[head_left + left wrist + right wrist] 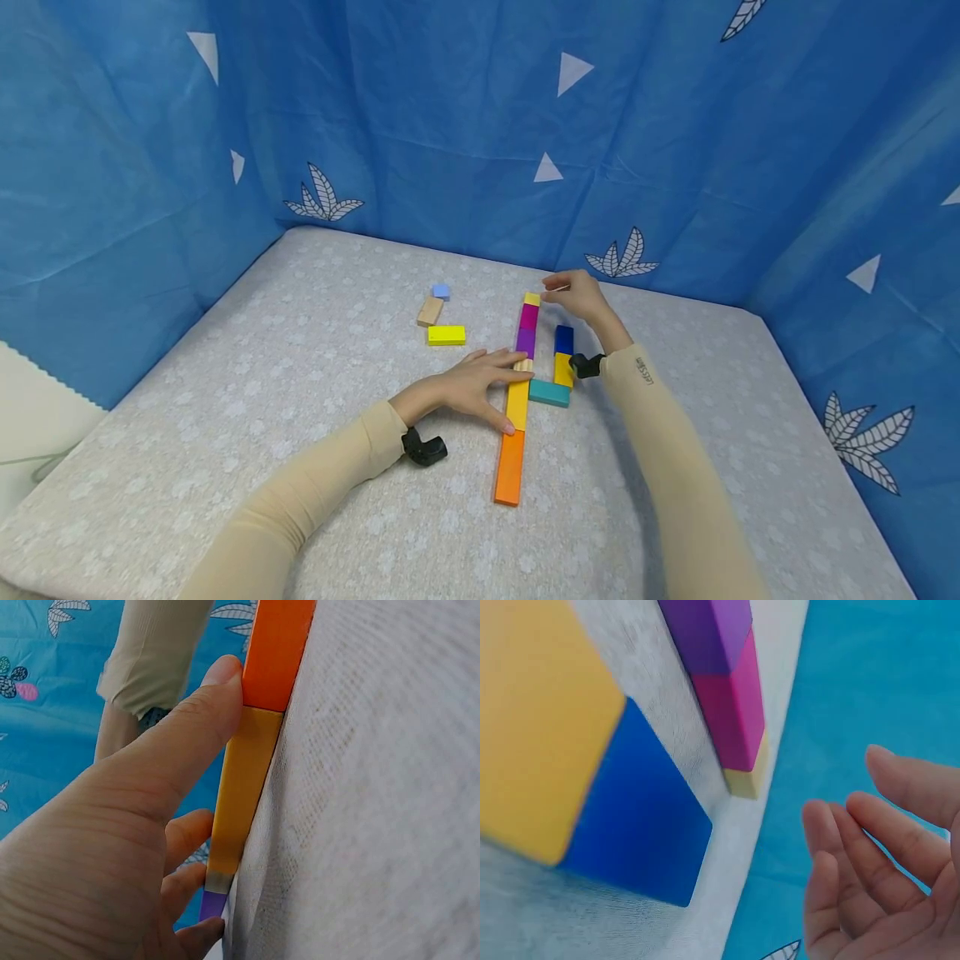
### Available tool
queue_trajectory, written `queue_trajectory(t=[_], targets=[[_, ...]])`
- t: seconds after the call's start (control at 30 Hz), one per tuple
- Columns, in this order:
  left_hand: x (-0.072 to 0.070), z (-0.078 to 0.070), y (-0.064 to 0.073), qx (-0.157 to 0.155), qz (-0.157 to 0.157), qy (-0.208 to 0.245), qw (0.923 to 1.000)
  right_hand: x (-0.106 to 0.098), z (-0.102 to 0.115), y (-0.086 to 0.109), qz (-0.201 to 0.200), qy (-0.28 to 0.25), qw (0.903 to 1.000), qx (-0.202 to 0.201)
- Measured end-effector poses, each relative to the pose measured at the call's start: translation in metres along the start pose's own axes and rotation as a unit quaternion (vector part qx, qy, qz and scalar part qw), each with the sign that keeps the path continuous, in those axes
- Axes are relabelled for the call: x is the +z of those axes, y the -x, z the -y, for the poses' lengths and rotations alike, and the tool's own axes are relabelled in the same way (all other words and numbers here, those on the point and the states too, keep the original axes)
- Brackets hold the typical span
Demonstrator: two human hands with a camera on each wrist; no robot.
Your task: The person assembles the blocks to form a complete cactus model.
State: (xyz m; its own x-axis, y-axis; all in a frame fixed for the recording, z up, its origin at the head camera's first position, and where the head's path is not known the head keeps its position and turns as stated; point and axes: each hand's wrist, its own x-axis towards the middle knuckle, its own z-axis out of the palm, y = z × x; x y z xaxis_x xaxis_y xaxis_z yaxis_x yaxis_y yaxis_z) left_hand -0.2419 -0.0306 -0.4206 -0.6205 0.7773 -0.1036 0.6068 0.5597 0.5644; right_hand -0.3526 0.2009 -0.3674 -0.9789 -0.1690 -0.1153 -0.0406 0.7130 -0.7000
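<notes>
A straight row of wooden blocks runs away from me over the table. From the near end come an orange block, a yellow-orange block, a thin plain wood piece, a purple block, a magenta block and a pale yellow block. My left hand lies along the row's left side, fingers spread, its thumb at the joint between orange and yellow-orange. Beside the far end hovers my right hand, fingers loosely bent, with nothing in its grasp.
Right of the row, a teal block reaches out sideways, leading to a yellow block and a dark blue block. Over on the left lie a bright yellow block, a plain wood block and a light blue block. Blue curtains surround the table.
</notes>
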Motion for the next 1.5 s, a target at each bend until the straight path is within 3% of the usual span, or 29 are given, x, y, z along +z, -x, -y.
queue_trajectory(t=[0.3,0.53,0.77,1.07,1.27,1.5], targets=[[0.003,0.002,-0.001,-0.005,-0.001,-0.005,1.0,0.0,-0.01,0.037,-0.067,-0.031,0.9962,-0.045],[0.002,0.001,-0.001,-0.002,-0.005,-0.005,1.0,-0.002,-0.016,0.068,-0.09,-0.041,0.9919,-0.08],[0.001,0.0,-0.001,-0.002,-0.006,-0.005,1.0,0.002,-0.025,0.089,-0.063,-0.036,0.9946,-0.074],[0.002,0.0,-0.001,-0.003,-0.004,0.001,1.0,0.008,-0.041,0.108,-0.033,-0.016,0.9945,-0.098],[0.002,0.0,-0.001,-0.001,-0.003,-0.003,1.0,0.011,-0.05,0.113,-0.029,-0.008,0.993,-0.115],[0.001,0.0,0.0,0.0,-0.001,-0.001,1.0,0.013,-0.061,0.114,-0.017,0.038,0.9896,-0.137]])
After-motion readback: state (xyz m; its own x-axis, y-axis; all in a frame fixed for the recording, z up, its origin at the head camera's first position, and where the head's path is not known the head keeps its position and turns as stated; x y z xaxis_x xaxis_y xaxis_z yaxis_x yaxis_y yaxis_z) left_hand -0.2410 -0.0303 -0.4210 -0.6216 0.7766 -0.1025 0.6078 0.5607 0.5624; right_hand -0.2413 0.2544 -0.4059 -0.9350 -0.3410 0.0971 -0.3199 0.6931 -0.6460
